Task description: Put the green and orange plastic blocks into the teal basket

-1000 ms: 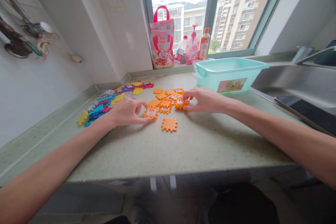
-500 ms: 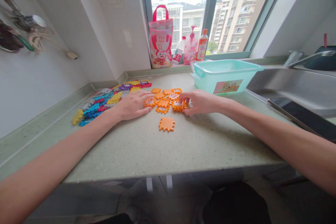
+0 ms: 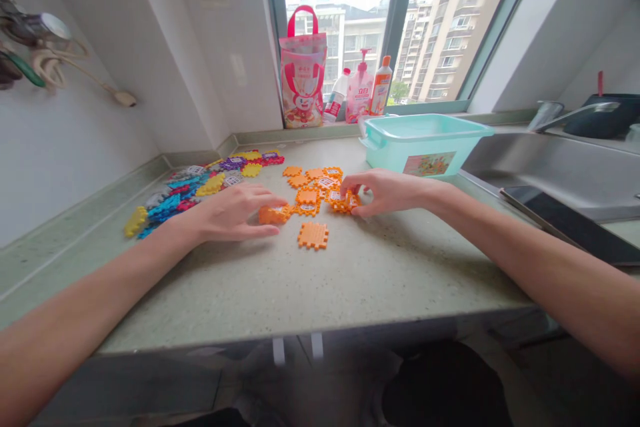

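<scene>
My left hand point(image 3: 233, 211) has its fingers spread, with a blurred orange puzzle tile point(image 3: 274, 215) between its index finger and thumb. The fingers seem to touch that tile; a firm grip does not show. With thumb and fingertips, my right hand point(image 3: 383, 191) pinches an orange puzzle tile point(image 3: 353, 199) tilted up at the right end of the orange group. Between the hands lie several flat orange tiles point(image 3: 307, 196), some with white printed faces, partly overlapping. One plain orange tile point(image 3: 313, 236) lies apart, nearer to me.
Mixed blue, yellow, red and purple tiles point(image 3: 170, 203) are heaped at the left. Behind my right hand stands a mint plastic bin point(image 3: 385, 153). A dark tablet-like slab point(image 3: 575, 223) lies beside the steel sink point(image 3: 540, 160). A bag point(image 3: 303, 90) and bottles point(image 3: 359, 93) line the window.
My left hand has moved left and toward me, and the orange tile by its fingers has shifted the same way. My right hand stays at its place, its tile now tilted up more visibly.
</scene>
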Tool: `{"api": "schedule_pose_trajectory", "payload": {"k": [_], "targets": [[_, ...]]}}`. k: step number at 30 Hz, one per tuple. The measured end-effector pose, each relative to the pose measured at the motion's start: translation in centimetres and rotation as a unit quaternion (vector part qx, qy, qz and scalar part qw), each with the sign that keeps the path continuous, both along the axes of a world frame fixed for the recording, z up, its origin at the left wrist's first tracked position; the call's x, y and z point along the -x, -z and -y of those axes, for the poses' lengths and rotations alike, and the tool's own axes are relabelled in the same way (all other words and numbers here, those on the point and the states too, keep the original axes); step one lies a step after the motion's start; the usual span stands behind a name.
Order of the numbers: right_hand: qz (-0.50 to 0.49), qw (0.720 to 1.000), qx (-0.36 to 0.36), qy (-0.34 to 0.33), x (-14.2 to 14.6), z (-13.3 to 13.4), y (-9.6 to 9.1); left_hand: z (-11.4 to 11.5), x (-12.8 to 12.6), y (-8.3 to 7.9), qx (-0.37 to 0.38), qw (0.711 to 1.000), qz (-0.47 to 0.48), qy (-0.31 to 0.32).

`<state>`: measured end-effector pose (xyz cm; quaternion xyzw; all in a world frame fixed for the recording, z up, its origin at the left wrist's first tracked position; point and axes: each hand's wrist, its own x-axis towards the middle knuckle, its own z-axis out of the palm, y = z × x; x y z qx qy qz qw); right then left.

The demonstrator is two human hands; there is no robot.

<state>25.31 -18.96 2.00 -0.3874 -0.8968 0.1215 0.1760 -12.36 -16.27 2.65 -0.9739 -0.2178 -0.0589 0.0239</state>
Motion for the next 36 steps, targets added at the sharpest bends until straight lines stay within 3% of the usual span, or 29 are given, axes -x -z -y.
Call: {"api": "schedule_pose_trajectory", "payload": {"k": [9, 14, 16, 19, 21, 23, 28, 33, 36], "targets": [[0.022, 0.999, -0.023, -0.024, 0.8, 0.3, 0.4, 2.1, -1.8, 0.4, -0.009, 1.000, -0.007, 0.024], [0.002, 0.989, -0.143, -0.035, 0.8, 1.3, -1.4, 1.8, -1.5, 1.0, -0.025, 0.999, 0.027, 0.010], [-0.045, 0.976, -0.215, 0.007, -0.3, 1.2, -2.6, 1.2, -1.2, 1.3, -0.024, 0.999, 0.039, -0.004], [-0.129, 0.924, -0.326, 0.151, -3.3, 0.1, -4.2, 0.5, -0.7, 1.6, -0.013, 0.999, 0.040, -0.023], [-0.165, 0.883, -0.364, 0.246, -5.6, -1.0, -4.6, 0.3, -0.6, 1.8, -0.002, 0.999, 0.031, -0.033], [-0.178, 0.859, -0.374, 0.303, -7.5, -2.1, -4.5, 0.3, -0.6, 1.9, 0.006, 0.999, 0.017, -0.042], [-0.165, 0.842, -0.382, 0.343, -9.2, -3.4, -3.8, 0.5, -0.6, 2.0, 0.012, 0.998, -0.003, -0.060], [-0.108, 0.862, -0.321, 0.378, -9.1, -2.7, -3.9, 0.4, -0.5, 2.3, 0.018, 0.998, 0.012, -0.053], [-0.089, 0.861, -0.335, 0.373, -8.8, -1.8, -4.6, 0.4, -0.5, 2.3, 0.014, 0.999, 0.012, -0.050]]}}
